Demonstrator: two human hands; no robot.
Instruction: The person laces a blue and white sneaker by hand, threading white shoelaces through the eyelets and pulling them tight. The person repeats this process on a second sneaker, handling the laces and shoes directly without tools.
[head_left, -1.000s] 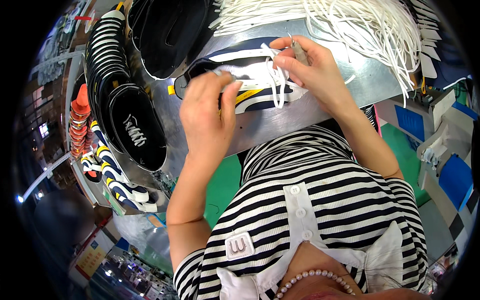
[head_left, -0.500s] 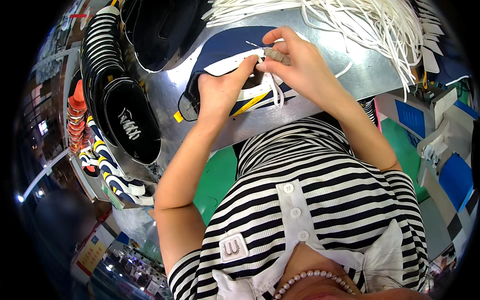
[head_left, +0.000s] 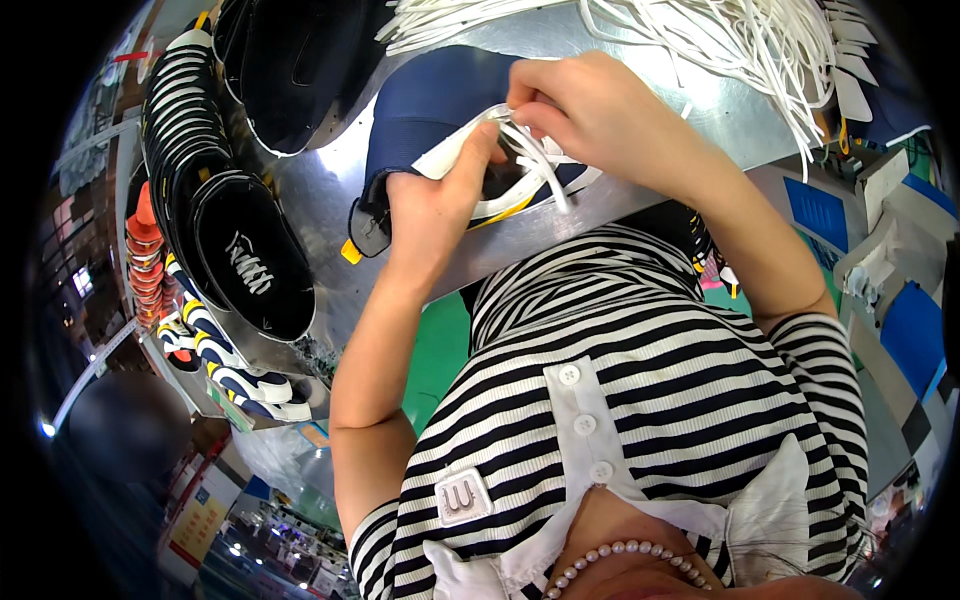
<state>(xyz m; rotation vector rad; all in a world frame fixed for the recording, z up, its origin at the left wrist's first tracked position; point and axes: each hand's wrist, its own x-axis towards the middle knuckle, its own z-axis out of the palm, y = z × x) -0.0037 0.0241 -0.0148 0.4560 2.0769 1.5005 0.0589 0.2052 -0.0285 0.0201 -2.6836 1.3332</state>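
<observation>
**Two hands lacing a navy shoe upper**

Right hand [head_left: 590, 115] pinches a white lace [head_left: 535, 165]; left hand [head_left: 435, 205] grips the navy shoe upper [head_left: 425, 110] on the metal table [head_left: 320, 200]. Loose laces [head_left: 720, 40] lie at one o'clock, stacked uppers [head_left: 215, 220] at nine.

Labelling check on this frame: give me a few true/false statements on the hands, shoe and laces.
1. Both hands are on the navy shoe upper. True.
2. The right hand pinches a white lace. True.
3. The left hand rests flat on the metal table, away from the shoe. False: its grip is on the upper's white edge.
4. The pile of loose laces is black. False: white.
5. Stacked dark uppers lie to the person's left. True.
</observation>
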